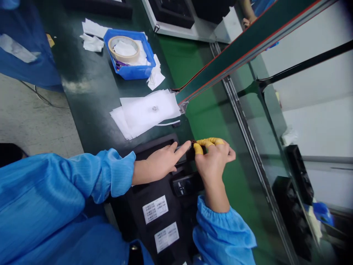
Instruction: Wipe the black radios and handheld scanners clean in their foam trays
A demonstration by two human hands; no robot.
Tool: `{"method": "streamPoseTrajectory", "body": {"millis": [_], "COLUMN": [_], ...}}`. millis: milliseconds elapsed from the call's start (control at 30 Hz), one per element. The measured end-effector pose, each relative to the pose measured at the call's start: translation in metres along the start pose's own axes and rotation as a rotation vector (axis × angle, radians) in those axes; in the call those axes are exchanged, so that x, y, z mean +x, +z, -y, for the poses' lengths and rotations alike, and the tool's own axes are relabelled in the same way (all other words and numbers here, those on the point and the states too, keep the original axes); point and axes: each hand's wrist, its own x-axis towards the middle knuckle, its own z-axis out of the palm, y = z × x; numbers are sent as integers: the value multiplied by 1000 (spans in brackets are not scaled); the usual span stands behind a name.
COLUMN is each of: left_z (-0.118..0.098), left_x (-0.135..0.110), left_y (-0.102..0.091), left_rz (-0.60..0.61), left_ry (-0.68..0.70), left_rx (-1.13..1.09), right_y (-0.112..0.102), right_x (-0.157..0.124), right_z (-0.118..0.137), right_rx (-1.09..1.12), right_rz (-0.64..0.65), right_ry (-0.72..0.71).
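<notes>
My left hand (pixel 161 162) reaches over a black foam tray (pixel 138 198), its index finger stretched out to a dark spot beside the tips of the other hand. Yellow finger covers sit on several fingers of my right hand (pixel 212 158). Thumb and fingers there are pinched together at a small dark thing, mostly hidden by the fingers. Under both hands lies a dark device in the tray, partly covered. Just below it, a black handheld device with buttons (pixel 182 186) rests in a slot. Two white printed labels (pixel 155 209) lie nearer to me on the tray.
White sheets (pixel 150 110) lie stacked beyond the tray. Behind them stands a blue bin (pixel 135 71) holding a tape roll (pixel 124 48) and paper scraps. A green conveyor belt (pixel 220 129) runs along the right, with a slanting red-edged panel (pixel 234 51) above. Another person's hand (pixel 249 20) shows at the top.
</notes>
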Motion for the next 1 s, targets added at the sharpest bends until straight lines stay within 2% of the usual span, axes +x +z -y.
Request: {"method": "streamPoseTrajectory", "body": {"millis": [167,600,1000], "left_z": [-2,-4,-3], "left_x": [2,2,1], "left_y": [0,3,3], "left_rz": [55,7,22], "left_ry": [-18,9,11], "left_rx": [63,123,169], "right_y": [2,3,2], "right_x": [0,0,-4], "right_z": [0,4,3], "right_rx": [-22,-23,-21], "right_rz": [-38,-65,-72], "right_ry": [-15,-7,36]}}
